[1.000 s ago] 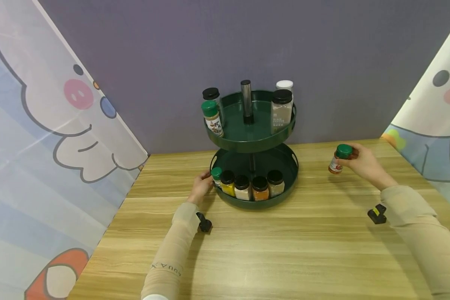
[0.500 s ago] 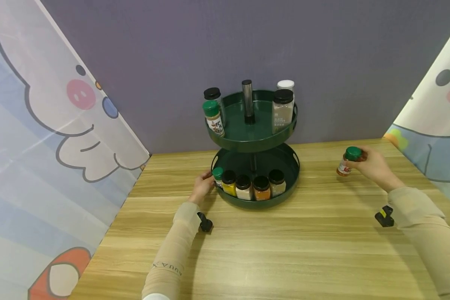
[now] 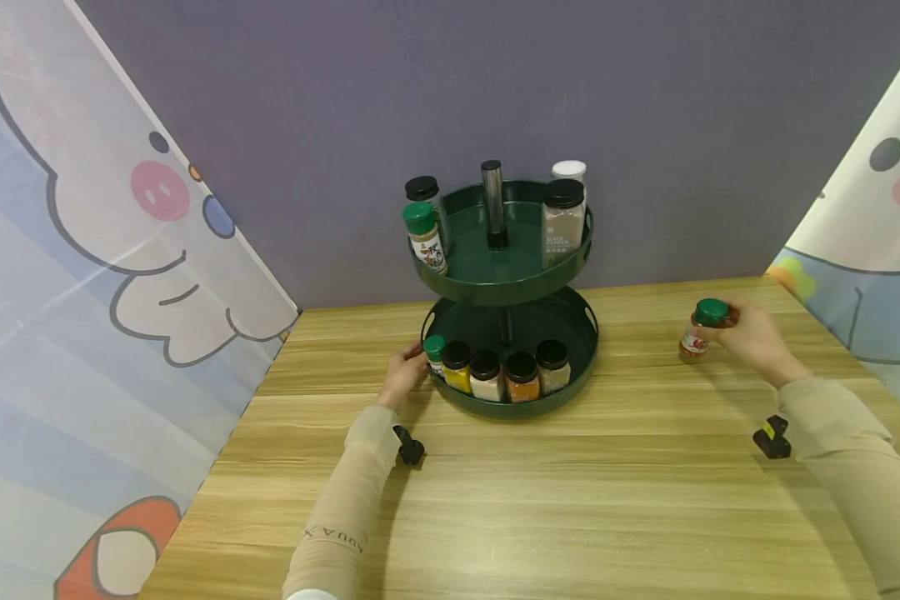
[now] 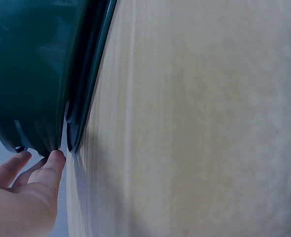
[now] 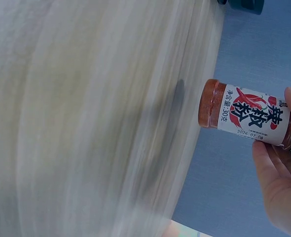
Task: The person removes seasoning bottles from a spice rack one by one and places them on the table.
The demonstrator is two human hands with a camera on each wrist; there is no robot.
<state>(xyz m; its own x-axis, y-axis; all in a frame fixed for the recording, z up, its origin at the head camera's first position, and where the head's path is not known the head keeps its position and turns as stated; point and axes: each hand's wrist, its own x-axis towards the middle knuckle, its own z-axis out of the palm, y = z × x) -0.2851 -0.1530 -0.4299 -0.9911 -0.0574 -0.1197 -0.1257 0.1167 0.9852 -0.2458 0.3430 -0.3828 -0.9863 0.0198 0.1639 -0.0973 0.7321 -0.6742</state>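
R hand (image 3: 750,333): red jar (image 5: 249,112) gripped w/ fingers (image 5: 271,165); cap (image 3: 712,311) cut off, wrist view
L hand (image 3: 402,375): lower tray (image 3: 495,409) touched at left; fingers part. hidden, grip unclear

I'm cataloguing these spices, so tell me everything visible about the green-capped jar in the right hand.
The round jar looks like clear glass or plastic, with reddish-orange contents showing near its base. Its green cap is on; the white label carries red chili drawings, dark characters and printed digits. It is roughly upright, apparently off the table, to the right of the two-tier rack. The fingers of the right hand grip it near the cap.
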